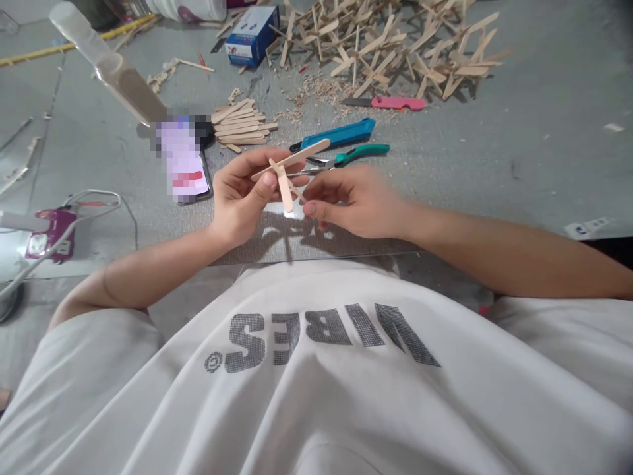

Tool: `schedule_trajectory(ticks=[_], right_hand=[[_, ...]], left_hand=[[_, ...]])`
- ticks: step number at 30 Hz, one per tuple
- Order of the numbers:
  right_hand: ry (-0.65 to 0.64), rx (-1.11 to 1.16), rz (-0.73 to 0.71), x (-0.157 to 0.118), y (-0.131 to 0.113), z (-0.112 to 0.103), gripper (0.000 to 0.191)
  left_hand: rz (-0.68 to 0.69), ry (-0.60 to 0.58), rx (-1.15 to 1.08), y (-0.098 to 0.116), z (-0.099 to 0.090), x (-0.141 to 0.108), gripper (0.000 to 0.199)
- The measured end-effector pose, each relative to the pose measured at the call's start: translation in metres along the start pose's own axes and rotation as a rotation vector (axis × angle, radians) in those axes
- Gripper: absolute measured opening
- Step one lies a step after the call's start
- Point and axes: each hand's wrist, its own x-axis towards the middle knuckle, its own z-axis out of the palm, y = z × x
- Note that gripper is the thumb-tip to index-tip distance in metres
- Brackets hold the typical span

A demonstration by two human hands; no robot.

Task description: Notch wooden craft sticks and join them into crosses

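Far left there was one purple block (52, 234) with a white cable (106, 194) looping past it, near the front edge of the table (539, 158), and a strip of gray surface ran from there over to the one phone (205, 185). One bottle (133, 86) slanted down to the phone's top end, so not much room there. Just right of the phone sat a bunch of loose sticks (242, 125), ten or so, too overlapped for me to count exactly, with one blue box (253, 36) beyond them. The left hand (240, 194) was next, thumb and fingers gripping the one piece (283, 178), two flat sticks crossed, held up just in from the front edge, its shadow on the table. The right hand (356, 198) was curled in, thumb and fingertips pinching a thin part on the piece's lower right. Pretty tight behind the hands: one blue cutter (341, 133), then one pair of green pliers (363, 153) nearly alongside, and one pink knife (398, 103) farther back, right by a big pile (395, 46) of crossed sticks, way too tangled to count. Most elbow room was right of the pile, with one paper scrap (588, 227) near the front edge.
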Motion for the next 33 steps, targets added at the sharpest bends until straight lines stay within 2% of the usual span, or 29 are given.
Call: schedule_trajectory(ticks=[2, 7, 10, 14, 16, 19, 27, 33], right_hand=[[-0.035, 0.081, 0.03, 0.003, 0.004, 0.0, 0.064], [-0.04, 0.214, 0.094, 0.005, 0.005, -0.008, 0.069], [-0.017, 0.253, 0.103, 0.006, -0.001, -0.011, 0.071], [0.015, 0.283, 0.114, 0.008, -0.012, -0.01, 0.077], [0.02, 0.341, 0.136, 0.008, -0.018, -0.009, 0.078], [0.024, 0.42, 0.163, 0.006, -0.023, -0.007, 0.075], [0.016, 0.463, 0.153, 0.001, -0.02, -0.005, 0.068], [-0.016, 0.502, 0.1, 0.001, -0.019, -0.003, 0.053]], left_hand=[[0.006, -0.015, -0.023, -0.001, -0.001, 0.001, 0.065], [0.029, -0.044, -0.013, -0.004, -0.004, 0.006, 0.064], [0.089, -0.107, -0.064, -0.005, -0.007, 0.008, 0.051], [0.089, -0.171, -0.026, -0.01, -0.011, 0.011, 0.059], [0.171, -0.201, -0.053, -0.015, -0.011, 0.013, 0.055], [0.239, -0.227, -0.107, -0.021, -0.009, 0.015, 0.047], [0.218, -0.324, -0.115, -0.023, -0.007, 0.013, 0.044], [0.187, -0.386, -0.067, -0.024, -0.012, 0.011, 0.046]])
